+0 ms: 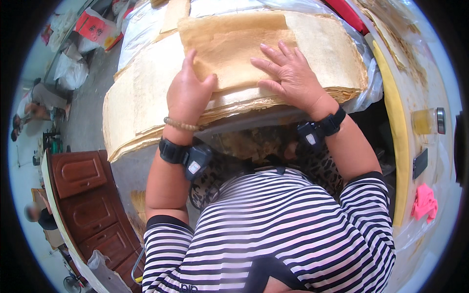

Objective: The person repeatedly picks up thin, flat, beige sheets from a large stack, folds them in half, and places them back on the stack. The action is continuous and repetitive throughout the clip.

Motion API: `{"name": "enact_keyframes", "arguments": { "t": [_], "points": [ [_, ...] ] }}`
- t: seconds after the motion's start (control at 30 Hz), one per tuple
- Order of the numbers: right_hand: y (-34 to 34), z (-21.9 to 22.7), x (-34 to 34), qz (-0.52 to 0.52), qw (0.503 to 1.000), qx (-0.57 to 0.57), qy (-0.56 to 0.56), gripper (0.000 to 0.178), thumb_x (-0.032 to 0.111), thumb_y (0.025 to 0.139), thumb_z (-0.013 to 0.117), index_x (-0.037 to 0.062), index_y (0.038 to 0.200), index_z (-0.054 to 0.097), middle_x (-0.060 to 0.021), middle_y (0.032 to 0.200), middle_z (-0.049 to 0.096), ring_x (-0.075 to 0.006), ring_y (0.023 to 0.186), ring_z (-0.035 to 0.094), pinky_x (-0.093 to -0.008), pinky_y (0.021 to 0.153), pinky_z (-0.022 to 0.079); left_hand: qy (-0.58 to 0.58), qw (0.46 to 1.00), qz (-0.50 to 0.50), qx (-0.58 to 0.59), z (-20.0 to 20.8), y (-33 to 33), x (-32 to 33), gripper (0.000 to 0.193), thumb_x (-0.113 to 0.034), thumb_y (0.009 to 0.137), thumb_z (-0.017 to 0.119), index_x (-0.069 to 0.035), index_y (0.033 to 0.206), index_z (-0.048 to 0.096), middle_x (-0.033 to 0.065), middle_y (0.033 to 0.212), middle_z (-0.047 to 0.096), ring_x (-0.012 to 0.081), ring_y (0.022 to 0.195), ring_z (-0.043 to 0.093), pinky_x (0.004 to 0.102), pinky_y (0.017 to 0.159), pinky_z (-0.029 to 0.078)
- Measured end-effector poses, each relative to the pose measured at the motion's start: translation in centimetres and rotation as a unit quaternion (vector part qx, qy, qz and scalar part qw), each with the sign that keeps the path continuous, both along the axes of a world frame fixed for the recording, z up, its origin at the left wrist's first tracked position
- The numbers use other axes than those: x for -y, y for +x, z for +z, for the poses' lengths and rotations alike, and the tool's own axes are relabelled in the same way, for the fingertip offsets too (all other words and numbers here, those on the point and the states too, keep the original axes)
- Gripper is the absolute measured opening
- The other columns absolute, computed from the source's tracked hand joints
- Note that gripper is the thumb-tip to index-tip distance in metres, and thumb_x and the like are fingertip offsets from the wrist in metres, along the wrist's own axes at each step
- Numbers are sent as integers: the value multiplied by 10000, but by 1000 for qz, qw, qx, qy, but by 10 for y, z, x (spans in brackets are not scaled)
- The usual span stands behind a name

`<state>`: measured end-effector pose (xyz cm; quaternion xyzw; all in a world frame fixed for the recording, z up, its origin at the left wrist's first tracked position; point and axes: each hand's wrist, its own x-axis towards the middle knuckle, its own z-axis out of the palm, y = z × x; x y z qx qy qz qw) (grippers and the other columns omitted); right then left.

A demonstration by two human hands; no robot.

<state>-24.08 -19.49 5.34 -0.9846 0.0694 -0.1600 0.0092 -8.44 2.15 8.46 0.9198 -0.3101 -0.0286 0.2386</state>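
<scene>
Most fingers of the left hand [189, 95] are out of sight at the brown sheet [234, 41], whose near right corner disappears beneath the right hand [295, 75]. The far edge of the paper stack [141, 90] runs partly out of frame, and the striped shirt [234, 229] is cropped below. In the background, a crouching person [44, 105] appears too small to read clearly; another person's [47, 218] head is blurred. A dark object [460, 149] beyond the table's [432, 97] right edge is cut off, unidentifiable.

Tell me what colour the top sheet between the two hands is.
The top sheet is golden tan, showing best in the head view.
</scene>
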Motion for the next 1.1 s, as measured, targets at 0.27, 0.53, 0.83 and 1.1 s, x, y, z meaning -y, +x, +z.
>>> {"name": "enact_keyframes", "arguments": {
  "t": [0.27,0.53,0.83,1.1],
  "points": [
    [-4,6,40,75,997,-1,9,492,357,970,663,206,1438,649,-100,1543,579,-345,1328,609,-450,1072,524,107,937,-283,177,12,-1,17,592,-382,911,790,-162,1440,642,193,1582,524,391,1451,503,490,1173,448],
    [-40,43,77,33,928,-13,372,202,183,949,757,62,1101,812,-26,931,795,-176,844,712,-321,807,559,27,939,-334,-84,42,67,-32,260,-127,957,758,-30,1199,764,52,984,788,162,891,722,301,900,572],
    [-10,6,64,-97,851,101,506,398,326,1000,748,-33,1170,762,-67,938,773,-125,821,683,-313,770,568,-277,929,-35,-243,-21,52,-19,337,-362,1015,716,-27,1024,757,7,781,654,112,716,579,302,687,506],
    [4,4,66,-148,890,73,425,415,335,980,746,-50,1135,759,-132,941,784,-180,823,708,-335,816,572,-157,906,-35,391,-13,18,13,612,-562,1013,646,-130,1445,600,173,1372,679,337,1297,624,452,1092,473]
  ]
}}
